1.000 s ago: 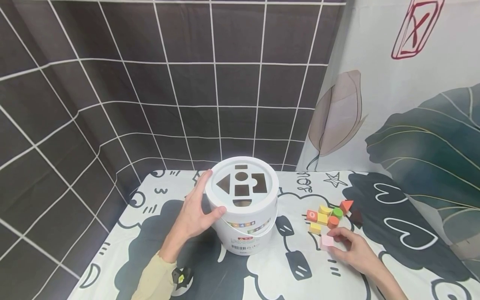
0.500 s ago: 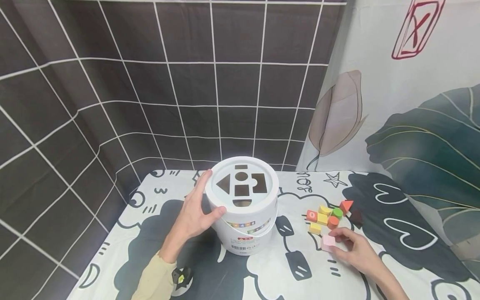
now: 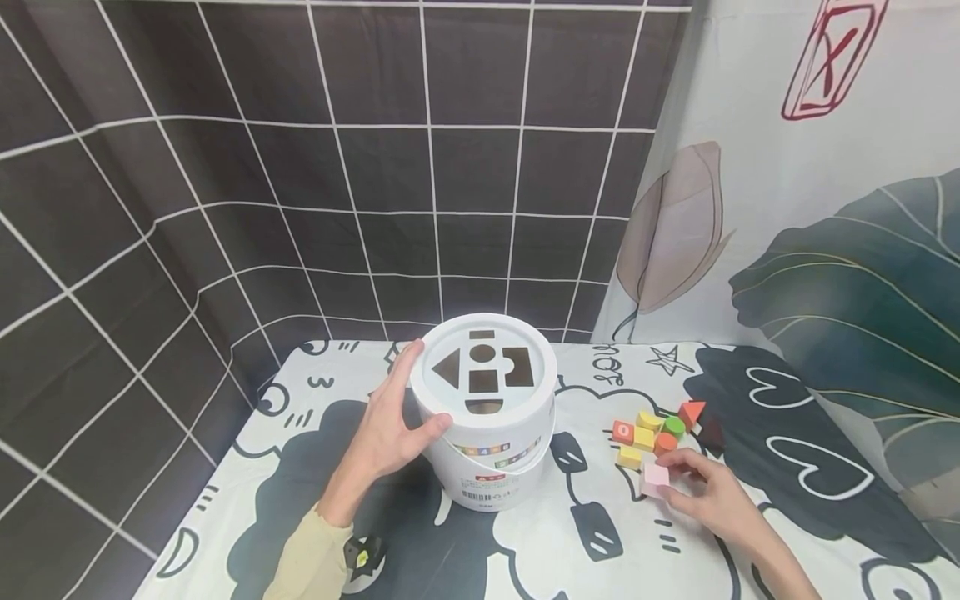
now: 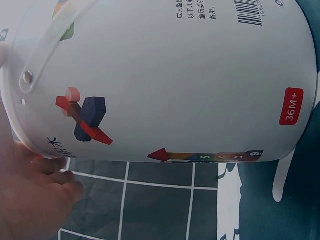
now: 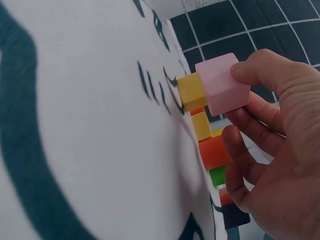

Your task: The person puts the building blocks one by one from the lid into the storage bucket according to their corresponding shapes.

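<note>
A white bucket (image 3: pixel 495 454) stands upright, its lid (image 3: pixel 450 402) cut with shaped holes. My left hand (image 3: pixel 386 429) rests against the lid's left edge, thumb and fingers spread along the rim. In the left wrist view, the printed bucket wall (image 4: pixel 200 90) fills most of the picture, with part of that hand at lower left. My right hand (image 3: pixel 708 492) pinches a pink cube (image 3: pixel 655 479) between thumb and fingers. The right wrist view shows the pink cube (image 5: pixel 222 85) held slightly above the cloth, partly covering a yellow block (image 5: pixel 191 92).
Several small wooden blocks lie beyond the right hand, among them a red numbered cube (image 3: pixel 622 431), an orange cylinder (image 3: pixel 664 444), a green piece (image 3: pixel 674 427) and a red triangular block (image 3: pixel 692 412). The bucket's handle (image 3: pixel 517 472) hangs down in front.
My right hand and the pink cube have shifted slightly upward in the head view. The left hand and bucket have stayed put.
</note>
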Available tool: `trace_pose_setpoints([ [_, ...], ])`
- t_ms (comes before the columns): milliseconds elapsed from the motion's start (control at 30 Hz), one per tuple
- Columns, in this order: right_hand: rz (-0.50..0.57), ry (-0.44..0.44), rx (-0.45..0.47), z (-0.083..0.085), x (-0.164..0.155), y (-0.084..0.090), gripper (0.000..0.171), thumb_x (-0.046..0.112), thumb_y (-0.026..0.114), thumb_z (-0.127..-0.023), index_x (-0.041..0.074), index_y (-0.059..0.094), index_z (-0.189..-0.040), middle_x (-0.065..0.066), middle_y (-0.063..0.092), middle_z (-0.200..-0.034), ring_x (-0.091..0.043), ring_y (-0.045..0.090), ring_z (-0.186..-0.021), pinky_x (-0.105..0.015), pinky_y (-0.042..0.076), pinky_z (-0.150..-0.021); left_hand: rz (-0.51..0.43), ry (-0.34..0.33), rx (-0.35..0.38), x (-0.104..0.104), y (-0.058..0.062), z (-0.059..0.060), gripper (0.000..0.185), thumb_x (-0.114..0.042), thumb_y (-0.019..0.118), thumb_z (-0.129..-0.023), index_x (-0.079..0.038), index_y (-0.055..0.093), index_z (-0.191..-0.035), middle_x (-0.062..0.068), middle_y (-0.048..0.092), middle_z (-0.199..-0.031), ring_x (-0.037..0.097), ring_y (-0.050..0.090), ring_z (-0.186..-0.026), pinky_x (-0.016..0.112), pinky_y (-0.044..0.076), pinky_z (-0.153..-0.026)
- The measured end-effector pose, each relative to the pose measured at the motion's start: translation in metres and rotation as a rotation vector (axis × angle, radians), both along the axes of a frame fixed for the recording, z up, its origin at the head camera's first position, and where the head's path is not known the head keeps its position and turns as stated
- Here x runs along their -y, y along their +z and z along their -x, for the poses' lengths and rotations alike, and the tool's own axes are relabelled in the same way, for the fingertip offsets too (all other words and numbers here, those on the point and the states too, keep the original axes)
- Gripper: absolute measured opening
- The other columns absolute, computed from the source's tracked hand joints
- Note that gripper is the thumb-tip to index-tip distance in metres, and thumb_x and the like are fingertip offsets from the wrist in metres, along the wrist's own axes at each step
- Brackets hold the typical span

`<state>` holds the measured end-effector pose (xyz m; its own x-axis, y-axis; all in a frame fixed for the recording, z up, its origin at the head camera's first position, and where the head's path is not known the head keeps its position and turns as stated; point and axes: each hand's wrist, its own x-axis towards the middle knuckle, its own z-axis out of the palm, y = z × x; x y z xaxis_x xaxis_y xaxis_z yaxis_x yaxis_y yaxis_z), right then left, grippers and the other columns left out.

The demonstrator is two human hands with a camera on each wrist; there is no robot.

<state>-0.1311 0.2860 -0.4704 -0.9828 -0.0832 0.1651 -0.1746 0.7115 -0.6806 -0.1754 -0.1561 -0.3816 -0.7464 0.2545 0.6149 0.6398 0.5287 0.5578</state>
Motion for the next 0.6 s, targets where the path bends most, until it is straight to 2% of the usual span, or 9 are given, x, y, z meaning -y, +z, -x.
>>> trace_pose_setpoints([
  [100, -0.003, 0.009, -0.013, 0.002, 0.0, 0.002, 0.035, 0.005, 0.086, -0.074, 0.007, 0.069, -0.105, 0.001, 0.066, -0.099, -0.016, 0.058, -0.088, -0.033, 0.051, -0.081, -0.001, 0.0, 0.004, 0.0, 0.0, -0.001, 0.098, -0.069, 0.058, -0.086, -0.003, 0.033, -0.154, 0.016, 0.036, -0.157, 0.038, 0.038, -0.14, 0.062, 0.033, -0.107],
  [233, 0.018, 0.031, -0.096, 0.005, 0.002, 0.006, 0.034, 0.003, 0.086, -0.073, 0.009, 0.07, -0.102, 0.004, 0.066, -0.095, -0.015, 0.06, -0.087, -0.036, 0.052, -0.077, -0.005, -0.001, 0.015, 0.0, 0.0, -0.001, 0.096, -0.065, 0.061, -0.085, -0.004, 0.033, -0.154, 0.016, 0.036, -0.157, 0.037, 0.038, -0.141, 0.062, 0.032, -0.108],
  [467, 0.045, 0.102, -0.257, 0.011, 0.006, 0.013, 0.035, -0.002, 0.085, -0.071, 0.012, 0.069, -0.099, 0.009, 0.065, -0.09, -0.016, 0.06, -0.08, -0.032, 0.05, -0.071, -0.008, -0.003, 0.015, 0.0, 0.0, -0.001, 0.098, -0.069, 0.059, -0.085, -0.003, 0.032, -0.154, 0.017, 0.035, -0.157, 0.038, 0.038, -0.141, 0.062, 0.032, -0.108],
  [600, 0.044, 0.117, -0.279, 0.014, 0.01, 0.021, 0.035, -0.003, 0.084, -0.071, 0.011, 0.07, -0.1, 0.011, 0.062, -0.085, -0.017, 0.058, -0.077, -0.03, 0.05, -0.073, -0.009, -0.007, 0.002, 0.0, 0.001, -0.001, 0.1, -0.072, 0.057, -0.085, -0.002, 0.032, -0.154, 0.017, 0.036, -0.157, 0.038, 0.038, -0.14, 0.062, 0.033, -0.108],
])
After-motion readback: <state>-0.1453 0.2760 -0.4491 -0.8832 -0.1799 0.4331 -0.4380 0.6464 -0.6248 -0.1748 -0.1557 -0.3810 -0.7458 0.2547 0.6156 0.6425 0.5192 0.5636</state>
